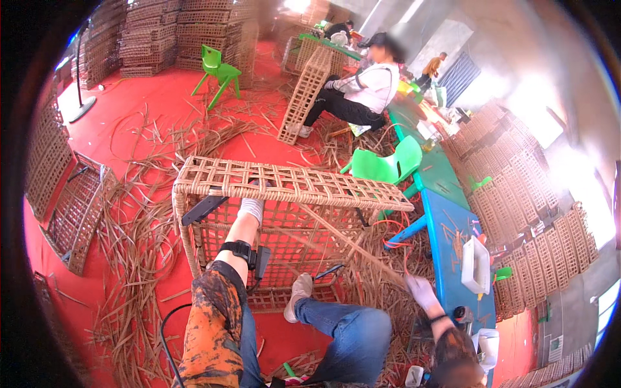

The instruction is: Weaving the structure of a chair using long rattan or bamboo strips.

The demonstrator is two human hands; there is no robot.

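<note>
Nearest, the right hand (422, 291), in a white glove, closes its grip on a long brown cane strip (349, 244), pulled taut out to the side so it runs straight into the weave. Farther on, the left hand (251, 205), also gloved, rests on the open-lattice woven rattan crate (291, 184), probably steadying it, though its fingers are hard to read. Loose cane strands (139, 258) litter the red floor (129, 110); beyond, a seated person (362, 90) works another lattice panel (304, 90).

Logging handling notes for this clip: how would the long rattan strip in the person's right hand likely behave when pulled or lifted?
The rattan strip likely flexes rather than staying rigid: it is long and thin. Probably light, since the right hand holds it by one end. Its far end seems threaded into the woven basket frame that the left hand steadies, so pulling might tug that.
</note>
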